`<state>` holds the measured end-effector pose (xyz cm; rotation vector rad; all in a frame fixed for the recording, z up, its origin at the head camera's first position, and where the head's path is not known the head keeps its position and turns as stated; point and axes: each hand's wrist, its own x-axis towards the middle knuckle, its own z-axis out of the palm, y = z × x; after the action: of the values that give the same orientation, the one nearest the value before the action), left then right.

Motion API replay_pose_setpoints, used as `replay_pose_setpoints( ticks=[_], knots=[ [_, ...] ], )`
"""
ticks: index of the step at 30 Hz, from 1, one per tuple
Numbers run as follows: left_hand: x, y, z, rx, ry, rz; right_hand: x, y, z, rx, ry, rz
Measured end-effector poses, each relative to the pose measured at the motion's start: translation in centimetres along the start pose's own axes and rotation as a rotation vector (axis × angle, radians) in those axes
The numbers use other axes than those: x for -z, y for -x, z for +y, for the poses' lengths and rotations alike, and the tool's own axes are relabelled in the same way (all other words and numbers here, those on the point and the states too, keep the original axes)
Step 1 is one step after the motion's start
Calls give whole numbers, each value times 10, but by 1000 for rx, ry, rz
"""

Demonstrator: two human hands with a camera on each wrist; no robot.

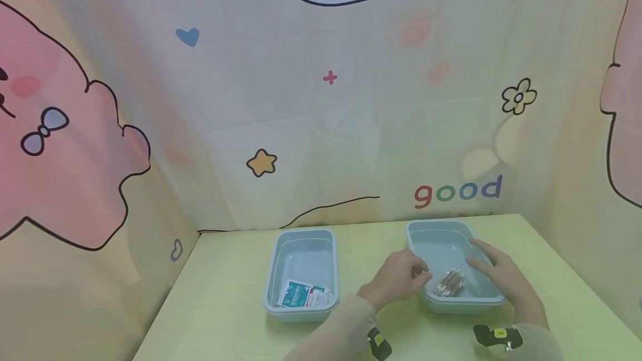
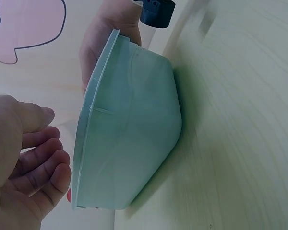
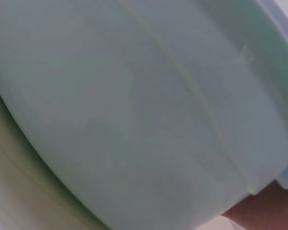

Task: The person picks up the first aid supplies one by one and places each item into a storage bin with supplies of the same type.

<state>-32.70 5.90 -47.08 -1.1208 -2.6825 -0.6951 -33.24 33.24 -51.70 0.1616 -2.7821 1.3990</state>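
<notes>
On the right of the table stands a light blue plastic basin (image 1: 441,305). Inside it, towards the near end, lies a bunch of brown sticks with white tips (image 1: 450,283), resembling cotton swabs. My left hand (image 1: 401,274) hovers over the basin's left rim, fingers loosely curled; the left wrist view shows this hand (image 2: 26,153) holding nothing, beside the basin wall (image 2: 129,124). My right hand (image 1: 501,272) is at the right rim, its fingers extended over the inside. The basin's outer wall (image 3: 134,115) fills most of the right wrist view, with only part of a hand (image 3: 266,211) showing.
A second light blue basin (image 1: 301,315) stands to the left, holding a teal-and-white packet (image 1: 296,294) and a small whitish packet (image 1: 321,298). The pale green table (image 1: 225,305) ends at a printed curtain (image 1: 301,99) behind and at both sides.
</notes>
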Motion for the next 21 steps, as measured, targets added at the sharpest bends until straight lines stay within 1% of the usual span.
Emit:
replay_pose_setpoints(
  ticks=[3,6,11,13,15,17,18,19,21],
  knots=[
    [3,0,1,-7,-5,-4,1,0,-2,-4,1,-2],
    [7,1,3,-5,-31,-19,2,0,-4,-24,-15,-13],
    [17,4,4,-48,-125,-35,5,1,-5,-55,-65,-29],
    [22,6,4,-75,-162,-24,6,1,-3,-49,-91,-28],
    [28,10,3,-83,-190,-8,8,2,-3,-55,-107,-28],
    [36,14,0,-87,-215,15,11,3,-6,-53,-87,-10],
    [39,16,-1,-86,-225,27,12,4,-8,-57,-56,10],
    [43,19,-4,-85,-232,39,15,4,-12,-53,-16,41],
    [51,26,-10,-92,-260,71,20,6,-22,-17,75,129]
  ],
)
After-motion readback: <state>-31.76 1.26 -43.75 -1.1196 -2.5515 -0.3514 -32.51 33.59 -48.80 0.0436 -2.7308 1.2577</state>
